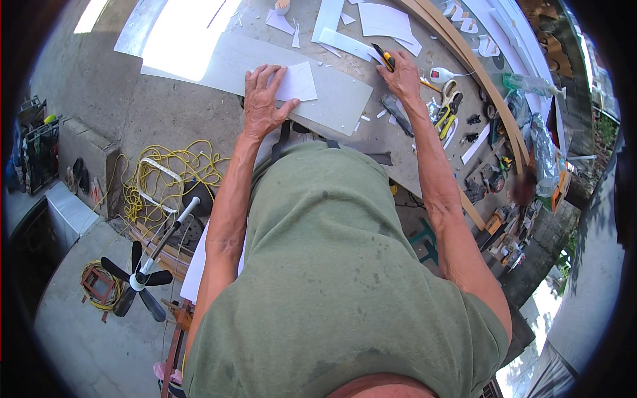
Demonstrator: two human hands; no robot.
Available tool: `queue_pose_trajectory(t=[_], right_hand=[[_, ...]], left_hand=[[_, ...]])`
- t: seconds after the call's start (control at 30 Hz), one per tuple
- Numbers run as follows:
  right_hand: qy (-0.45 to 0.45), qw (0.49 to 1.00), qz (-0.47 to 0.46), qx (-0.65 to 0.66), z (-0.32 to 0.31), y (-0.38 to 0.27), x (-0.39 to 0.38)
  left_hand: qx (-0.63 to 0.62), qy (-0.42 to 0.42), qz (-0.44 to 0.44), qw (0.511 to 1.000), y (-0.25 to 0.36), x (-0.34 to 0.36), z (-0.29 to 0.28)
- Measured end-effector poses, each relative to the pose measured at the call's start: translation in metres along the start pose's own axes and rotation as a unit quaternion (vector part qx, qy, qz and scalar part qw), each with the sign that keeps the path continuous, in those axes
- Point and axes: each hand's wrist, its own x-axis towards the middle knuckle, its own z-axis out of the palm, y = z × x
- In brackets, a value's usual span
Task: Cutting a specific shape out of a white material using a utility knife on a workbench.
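My left hand [264,103] lies flat with spread fingers, its thumb and fingertips at the left side of a small white rectangular sheet [298,82]. That sheet rests on a long pale grey board [342,99] near the table's edge. To the right, my right hand [402,76] is closed around a yellow and black utility knife [384,58], whose tip points away from me. Just left of the knife lies a pale L-shaped square [342,44], partly beside a thin white offcut. Part of the knife's handle is hidden by my fingers.
Scissors [450,89], yellow-handled pliers [446,125] and white scraps lie right of my right hand. Long brown strips [491,79] curve along the table's right side. On the floor at left are a tangled yellow cord [149,176] and a black-bladed fan [138,281].
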Motion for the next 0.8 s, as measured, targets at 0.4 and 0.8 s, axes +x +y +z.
queue_pose_trajectory(t=[0.4, 0.8], right_hand=[[-0.017, 0.999, 0.023, 0.017, 0.007, -0.025, 0.000], [-0.064, 0.996, 0.007, -0.054, 0.019, -0.047, 0.002]], left_hand=[[-0.006, 0.014, -0.005, 1.000, 0.002, -0.001, 0.002], [0.018, 0.028, -0.010, 0.999, 0.012, -0.004, 0.009]])
